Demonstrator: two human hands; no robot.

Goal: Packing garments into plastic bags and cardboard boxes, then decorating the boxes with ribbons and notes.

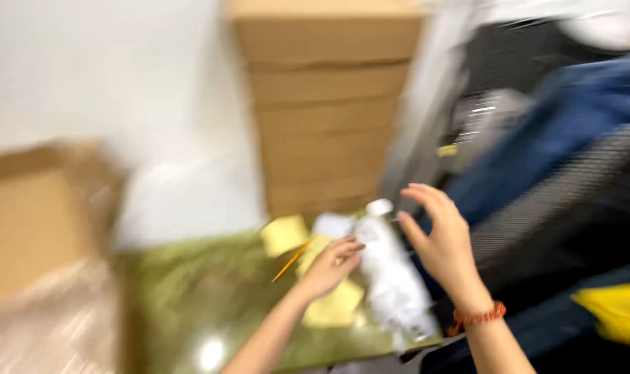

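Observation:
The view is heavily blurred. My left hand (329, 266) rests on pale yellow paper sheets (332, 305) on a green-patterned table (204, 305), its fingers closed around a thin yellow pencil (292, 260). A white plastic bottle (392, 277) with a white cap lies on the table between my hands. My right hand (440, 239), with a red bead bracelet at the wrist, hovers just right of the bottle's top, fingers spread and holding nothing.
A stack of brown cardboard boxes (325, 104) stands behind the table. Another open cardboard box (31, 221) sits at the left. Blue and dark fabric (571, 138) and something yellow (616, 312) fill the right side.

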